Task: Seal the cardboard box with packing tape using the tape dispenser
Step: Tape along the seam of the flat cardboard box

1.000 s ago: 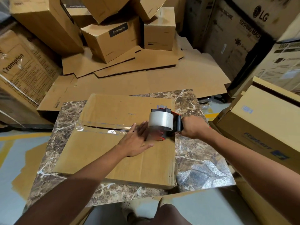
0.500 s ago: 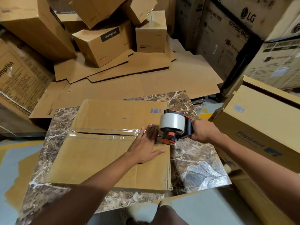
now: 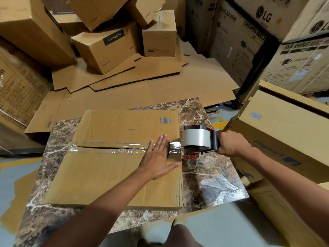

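- Cardboard box (image 3: 110, 175): lies flat in the middle of the desk (image 3: 213, 184), flaps shut and meeting at a seam across the top. Probably light and fairly stiff, with flaps likely to give near the seam. Best steadied by a flat palm beside the seam, not gripped. Contents hidden.
- Tape (image 3: 114, 147): clear strip laid along the seam from the left edge to the right edge. Thin, sticky and visibly wrinkled in places, so likely to crease or cling to itself if let slack.
- Tape dispenser (image 3: 199, 141): just past the box's right edge, above the desk, roll upright. Rigid plastic, best held by the rear handle.
- Left hand (image 3: 158, 155): flat, fingers straight, pressing the tape down at the right end of the seam.
- Right hand (image 3: 231, 145): curled round the dispenser handle.
- Large box at right (image 3: 284, 139): top flap slightly ajar, inside dark, contents not discernible.
- Stacked boxes behind (image 3: 106, 49): closed, contents unseen.
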